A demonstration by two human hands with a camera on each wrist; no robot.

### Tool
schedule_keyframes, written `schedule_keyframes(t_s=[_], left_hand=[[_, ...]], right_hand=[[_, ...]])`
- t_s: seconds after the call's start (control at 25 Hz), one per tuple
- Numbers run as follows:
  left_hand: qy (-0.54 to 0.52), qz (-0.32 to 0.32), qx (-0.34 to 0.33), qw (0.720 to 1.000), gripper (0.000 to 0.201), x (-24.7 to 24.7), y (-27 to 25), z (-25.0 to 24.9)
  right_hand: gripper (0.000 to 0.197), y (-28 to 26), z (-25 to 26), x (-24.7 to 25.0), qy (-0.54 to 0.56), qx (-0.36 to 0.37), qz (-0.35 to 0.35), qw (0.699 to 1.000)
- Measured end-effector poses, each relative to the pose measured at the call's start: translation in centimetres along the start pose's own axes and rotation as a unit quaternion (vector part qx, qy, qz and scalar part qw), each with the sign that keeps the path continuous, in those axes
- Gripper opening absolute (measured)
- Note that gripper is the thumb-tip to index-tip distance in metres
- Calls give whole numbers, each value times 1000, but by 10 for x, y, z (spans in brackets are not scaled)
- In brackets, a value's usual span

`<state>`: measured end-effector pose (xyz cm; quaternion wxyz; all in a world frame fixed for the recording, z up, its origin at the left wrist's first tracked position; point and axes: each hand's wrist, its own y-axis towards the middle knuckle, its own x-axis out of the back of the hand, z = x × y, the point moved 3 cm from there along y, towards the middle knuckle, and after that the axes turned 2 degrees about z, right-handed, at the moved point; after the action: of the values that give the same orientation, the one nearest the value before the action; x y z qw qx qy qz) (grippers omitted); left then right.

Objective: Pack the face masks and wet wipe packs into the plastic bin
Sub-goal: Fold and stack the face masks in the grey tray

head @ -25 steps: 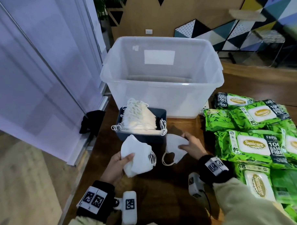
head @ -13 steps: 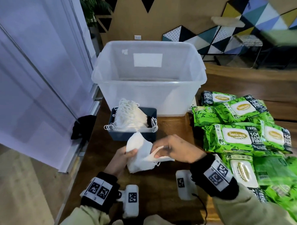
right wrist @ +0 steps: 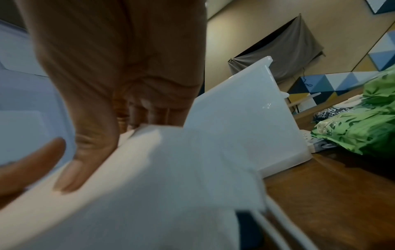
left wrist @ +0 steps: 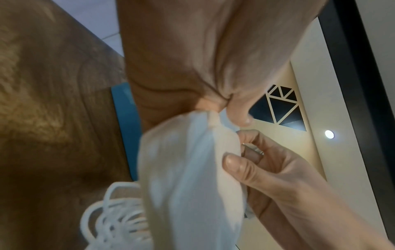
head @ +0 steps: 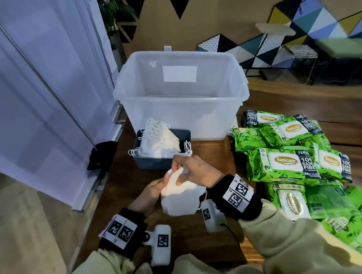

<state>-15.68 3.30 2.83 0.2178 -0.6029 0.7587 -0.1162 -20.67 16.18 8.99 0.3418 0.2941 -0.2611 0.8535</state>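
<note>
Both hands hold a small stack of white face masks (head: 179,199) above the wooden table, in front of the dark blue tray (head: 154,165). My left hand (head: 163,182) grips the stack's left edge. My right hand (head: 178,170) pinches its top edge from above. The left wrist view shows the masks (left wrist: 188,169) pinched between both hands, with ear loops (left wrist: 115,219) hanging below. In the right wrist view my thumb lies on the top mask (right wrist: 149,186). More masks (head: 159,142) are piled in the tray. The clear plastic bin (head: 177,98) stands behind the tray. Green wet wipe packs (head: 284,163) lie at the right.
A white partition wall (head: 44,91) runs along the table's left edge, with a black cloth (head: 101,154) at its foot. Several wipe packs (head: 292,204) cover the table's right side, close to my right sleeve. The bin's side (right wrist: 245,118) appears in the right wrist view.
My right hand lifted a single mask off the table and brought it left onto the masks in my left hand. Both hands now hold the stack together.
</note>
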Motion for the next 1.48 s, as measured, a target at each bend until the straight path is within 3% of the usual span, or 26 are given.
schedule_keyframes(t_s=[0.12, 0.24, 0.28, 0.36, 0.48, 0.56, 0.68, 0.72, 0.76, 0.8, 0.88, 0.96, 1.0, 1.08, 1.16, 1.2, 1.28, 1.36, 1.48], left_hand=[[1, -10, -17, 1000, 38, -5, 4, -3], [40, 12, -106, 993, 64, -4, 4, -4], [60, 14, -122, 991, 57, -4, 2, -4], [67, 8, -121, 990, 14, -2, 7, 1], [75, -10, -112, 991, 25, -4, 3, 0], [43, -12, -100, 994, 22, -3, -3, 0], [-41, -43, -76, 995, 20, 5, -6, 2], [-65, -62, -71, 993, 22, 9, -5, 3], [-89, -82, -69, 990, 24, 11, -3, 4], [-110, -103, -74, 986, 24, 12, 0, 5], [-150, -132, -82, 976, 22, 6, 7, 4], [-192, -143, -72, 968, 19, -6, 13, 3], [-211, -142, -64, 965, 18, -12, 15, 3], [-229, -133, -57, 963, 18, -19, 17, 2], [-235, -127, -57, 962, 19, -21, 16, 3], [-236, -126, -60, 962, 18, -21, 15, 3], [-241, -129, -65, 960, 16, -18, 14, 3], [-247, -127, -69, 958, 17, -17, 13, 4], [-215, -122, -82, 966, 18, -17, 12, 4]], right_hand=[[33, 3, -1, 1, 7, -4, -12, 1000], [30, 7, -2, 4, 8, 0, -33, 999], [30, 9, -3, 5, 13, -3, -38, 999], [30, 12, -4, 3, 22, -11, -45, 999], [28, 15, -10, 1, 39, -20, -76, 996], [26, 9, -20, 4, 70, -24, -153, 985], [23, -23, -46, 9, 166, -40, -317, 933], [22, -35, -54, 5, 225, -41, -310, 923], [17, -44, -58, -5, 283, -40, -248, 926], [13, -50, -60, -20, 315, -47, -144, 937], [33, -53, -62, -57, 334, -89, 50, 937], [71, -47, -59, -82, 452, -115, 115, 877], [84, -42, -55, -87, 557, -111, 103, 817], [90, -33, -49, -83, 712, -94, 37, 695], [92, -30, -44, -72, 771, -74, -14, 633], [92, -28, -45, -67, 785, -65, -39, 615], [77, -25, -51, -63, 784, -72, -109, 607], [51, -25, -57, -62, 757, -112, -182, 618], [38, -23, -60, -62, 713, -122, -232, 651]])
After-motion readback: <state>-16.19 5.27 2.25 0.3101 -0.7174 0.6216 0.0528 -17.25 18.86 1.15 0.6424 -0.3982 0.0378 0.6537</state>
